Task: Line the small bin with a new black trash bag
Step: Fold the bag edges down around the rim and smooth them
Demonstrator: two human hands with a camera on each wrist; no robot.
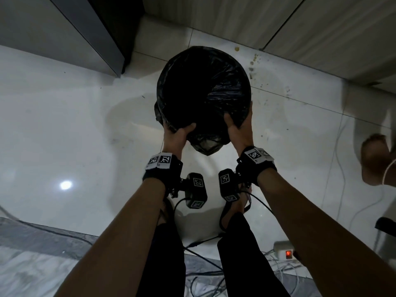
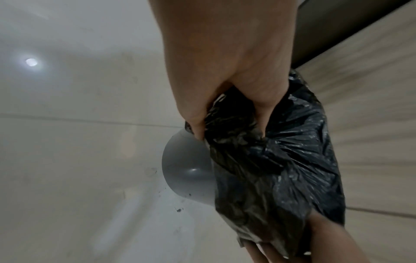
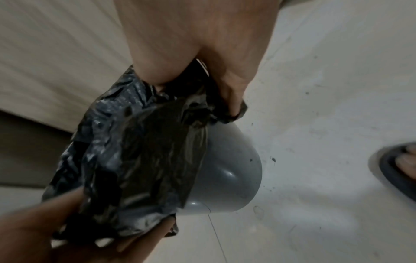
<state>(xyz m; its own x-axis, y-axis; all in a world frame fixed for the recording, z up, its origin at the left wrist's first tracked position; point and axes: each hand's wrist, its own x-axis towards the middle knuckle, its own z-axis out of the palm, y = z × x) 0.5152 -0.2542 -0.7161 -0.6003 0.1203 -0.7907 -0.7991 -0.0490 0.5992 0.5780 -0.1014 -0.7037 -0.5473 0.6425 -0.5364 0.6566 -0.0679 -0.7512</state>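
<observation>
A small grey round bin [image 2: 186, 172] [image 3: 227, 170] stands on the white tiled floor. A black trash bag [image 1: 222, 82] [image 2: 276, 170] [image 3: 139, 153] lies inside it, its edge folded outward over the rim. My left hand [image 1: 177, 133] [image 2: 225, 99] grips the bag's edge at the near left of the rim, thumb inside. On the near right, my right hand [image 1: 237, 127] [image 3: 200, 76] pinches the bag's edge the same way. A loose flap of bag [image 1: 205, 144] hangs down the near side between my hands. From the head view the bin's wall is hidden.
A dark cabinet [image 1: 96, 46] stands at the back left, pale wood-look panels [image 1: 321, 35] at the back right. Debris specks [image 1: 255, 61] lie beside the bin. Another person's foot [image 1: 375, 159] is at the right. Cables [image 1: 203, 273] and a power strip [image 1: 287, 251] lie by my feet.
</observation>
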